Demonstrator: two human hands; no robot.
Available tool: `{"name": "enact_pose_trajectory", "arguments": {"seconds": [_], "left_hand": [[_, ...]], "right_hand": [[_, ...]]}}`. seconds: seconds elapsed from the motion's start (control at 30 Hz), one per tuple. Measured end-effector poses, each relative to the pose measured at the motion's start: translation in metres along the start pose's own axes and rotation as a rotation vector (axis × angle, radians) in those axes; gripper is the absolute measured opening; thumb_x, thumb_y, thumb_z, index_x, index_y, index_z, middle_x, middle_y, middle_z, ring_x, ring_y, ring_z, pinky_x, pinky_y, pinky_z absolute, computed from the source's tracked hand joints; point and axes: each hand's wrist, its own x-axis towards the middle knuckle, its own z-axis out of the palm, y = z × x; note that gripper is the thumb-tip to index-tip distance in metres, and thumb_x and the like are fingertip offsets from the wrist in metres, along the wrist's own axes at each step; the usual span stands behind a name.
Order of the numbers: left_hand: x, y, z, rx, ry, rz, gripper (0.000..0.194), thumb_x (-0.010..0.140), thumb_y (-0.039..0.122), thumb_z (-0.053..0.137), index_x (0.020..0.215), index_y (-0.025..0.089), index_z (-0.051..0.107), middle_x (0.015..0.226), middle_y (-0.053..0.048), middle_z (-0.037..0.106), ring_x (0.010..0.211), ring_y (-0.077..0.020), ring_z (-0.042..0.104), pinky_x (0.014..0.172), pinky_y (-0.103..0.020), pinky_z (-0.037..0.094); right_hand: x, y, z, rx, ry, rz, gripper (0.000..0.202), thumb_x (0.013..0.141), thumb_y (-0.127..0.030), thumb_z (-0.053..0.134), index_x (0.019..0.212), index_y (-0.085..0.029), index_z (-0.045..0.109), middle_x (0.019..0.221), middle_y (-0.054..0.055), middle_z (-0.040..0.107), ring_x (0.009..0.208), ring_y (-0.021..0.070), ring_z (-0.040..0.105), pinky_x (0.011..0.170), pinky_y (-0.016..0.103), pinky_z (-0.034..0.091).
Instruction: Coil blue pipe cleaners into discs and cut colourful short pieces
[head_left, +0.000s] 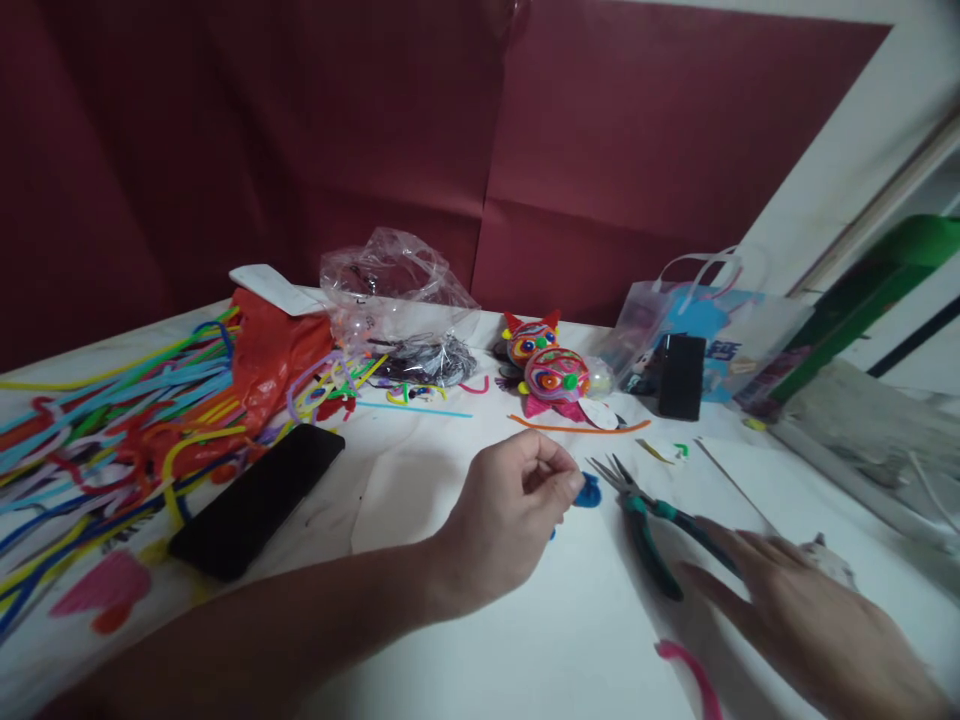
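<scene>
Blue coil [589, 490], apparently bent pipe cleaner, is located toward the middle of the bench [465, 650]; whether it rests on the surface cannot be determined. Along the left edge: loose pipe cleaners [202, 375] in mixed colours, with a black phone [259, 500] beside them. Toward the back edge: a clear plastic bag [397, 265], then two round decorated figures [556, 380] with an orange strip [577, 428] before them. At centre: left hand [510, 500], thumb and forefinger pinched on the coil. Right of the coil: pliers [636, 498] with green handles, jaws parted, tips just beside the coil. At the front edge, right of centre: a pink strip [694, 675]. Toward the right edge: right hand [795, 600], unclenched, fingers spread about the plier handles; firm contact is not confirmed.

Handling, as judged: the pinch should be light, near the outer turn, so that the coil neither flattens nor springs loose. Any use of the pliers calls for both handles squarely in the palm and tips clear of the fingertips; hard squeezing could crush the pile.
</scene>
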Motion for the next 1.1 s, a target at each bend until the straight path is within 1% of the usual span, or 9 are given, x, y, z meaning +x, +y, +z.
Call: {"name": "enact_pose_trajectory", "arguments": {"seconds": [0.03, 0.2, 0.4, 0.5, 0.7, 0.8, 0.9, 1.0, 1.1], "left_hand": [[0.000, 0.000, -0.001, 0.009, 0.002, 0.014, 0.007, 0.074, 0.022, 0.052, 0.072, 0.016, 0.051, 0.055, 0.004, 0.047, 0.049, -0.0053, 0.042, 0.046, -0.017, 0.034], [0.000, 0.002, -0.006, 0.044, 0.030, 0.102, 0.009, 0.076, 0.025, 0.052, 0.073, 0.016, 0.052, 0.057, 0.004, 0.048, 0.052, -0.0063, 0.043, 0.048, -0.018, 0.036], [0.002, 0.005, -0.012, 0.083, 0.059, 0.195, 0.008, 0.077, 0.023, 0.051, 0.074, 0.016, 0.051, 0.059, 0.003, 0.049, 0.053, -0.0064, 0.044, 0.048, -0.018, 0.036], [0.003, 0.007, -0.014, 0.077, 0.078, 0.233, 0.008, 0.077, 0.023, 0.050, 0.075, 0.016, 0.051, 0.060, 0.004, 0.050, 0.053, -0.0061, 0.045, 0.049, -0.018, 0.036], [0.011, 0.016, -0.019, 0.006, 0.125, 0.244, 0.005, 0.075, 0.019, 0.052, 0.072, 0.016, 0.050, 0.055, 0.005, 0.048, 0.049, -0.0047, 0.046, 0.047, -0.015, 0.037], [0.017, 0.017, -0.023, -0.018, 0.175, 0.243, 0.006, 0.076, 0.019, 0.051, 0.071, 0.016, 0.049, 0.054, 0.005, 0.048, 0.046, -0.0046, 0.046, 0.044, -0.015, 0.037], [0.026, 0.014, -0.030, -0.013, 0.230, 0.282, 0.006, 0.076, 0.021, 0.051, 0.072, 0.017, 0.048, 0.051, 0.006, 0.049, 0.043, -0.0059, 0.049, 0.043, -0.016, 0.039], [0.034, 0.011, -0.036, 0.031, 0.284, 0.331, 0.005, 0.075, 0.020, 0.052, 0.073, 0.017, 0.049, 0.051, 0.005, 0.052, 0.046, -0.0082, 0.053, 0.047, -0.018, 0.044], [0.039, 0.009, -0.040, 0.042, 0.323, 0.344, 0.004, 0.074, 0.019, 0.052, 0.073, 0.017, 0.049, 0.052, 0.004, 0.054, 0.049, -0.0099, 0.056, 0.049, -0.020, 0.047]], "right_hand": [[0.008, -0.013, -0.003, -0.082, -0.074, 0.036, 0.051, 0.082, -0.047, 0.038, 0.118, -0.013, 0.053, 0.098, 0.017, 0.063, 0.091, 0.0370, 0.055, 0.072, 0.051, 0.044], [0.036, -0.049, -0.008, -0.078, -0.104, 0.042, 0.062, 0.077, -0.057, 0.043, 0.115, -0.010, 0.052, 0.094, 0.018, 0.061, 0.088, 0.0370, 0.056, 0.068, 0.049, 0.043], [0.048, -0.036, 0.000, -0.052, -0.115, 0.130, 0.061, 0.074, -0.059, 0.043, 0.108, -0.009, 0.053, 0.095, 0.020, 0.057, 0.094, 0.0394, 0.052, 0.073, 0.050, 0.039], [0.052, -0.030, 0.006, 0.006, -0.172, 0.145, 0.056, 0.070, -0.066, 0.042, 0.089, -0.016, 0.057, 0.082, 0.015, 0.060, 0.083, 0.0370, 0.058, 0.071, 0.049, 0.040], [0.055, -0.028, 0.007, 0.164, -0.199, 0.164, 0.029, 0.067, -0.046, 0.052, 0.074, -0.019, 0.058, 0.079, 0.015, 0.061, 0.083, 0.0385, 0.058, 0.070, 0.050, 0.040], [0.048, -0.030, -0.002, 0.341, -0.234, 0.177, 0.035, 0.071, -0.049, 0.046, 0.080, -0.019, 0.062, 0.073, 0.011, 0.065, 0.077, 0.0355, 0.061, 0.067, 0.047, 0.044], [0.032, -0.044, -0.018, 0.707, -0.222, 0.195, 0.046, 0.077, -0.054, 0.036, 0.090, -0.021, 0.065, 0.087, 0.005, 0.068, 0.086, 0.0255, 0.062, 0.075, 0.034, 0.048], [0.012, -0.073, -0.036, 1.733, -0.139, 0.461, 0.041, 0.063, -0.058, 0.053, 0.074, -0.022, 0.070, 0.087, 0.007, 0.070, 0.088, 0.0304, 0.061, 0.072, 0.039, 0.050], [-0.002, -0.104, -0.045, 2.093, -0.332, 0.434, 0.041, 0.056, -0.054, 0.064, 0.076, -0.020, 0.074, 0.083, 0.011, 0.070, 0.080, 0.0326, 0.062, 0.067, 0.042, 0.051]]}}
